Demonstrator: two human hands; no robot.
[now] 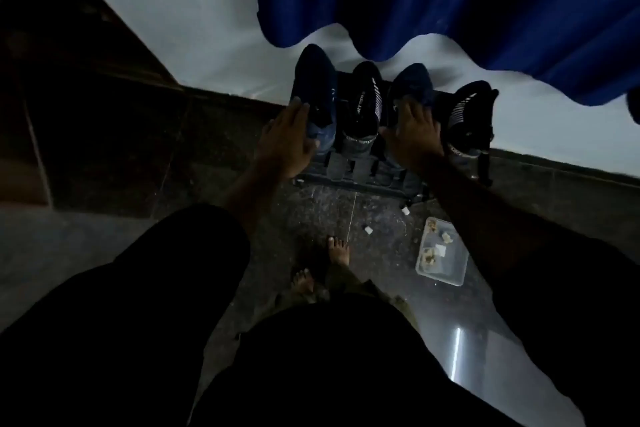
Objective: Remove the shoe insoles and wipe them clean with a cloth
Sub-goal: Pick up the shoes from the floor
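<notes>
Four shoes stand toe-up on a low dark rack [360,180] against the wall. My left hand [287,139] holds the leftmost dark blue shoe [313,80] by its lower side, fingers along its left edge and thumb near the heel. My right hand [414,139] grips the other dark blue shoe [414,80], third from the left, fingers over its top and thumb spread to the left. Two black shoes with white stripes, one [363,97] between the blue shoes and one [469,114] at the far right, are untouched. No insole or cloth shows.
A clear plastic container [446,270] with scraps lies on the dark floor to the right of my bare feet [337,250]. Small white bits [367,230] dot the floor. A blue curtain [450,10] hangs above the shoes. A dark wooden surface [69,80] fills the left.
</notes>
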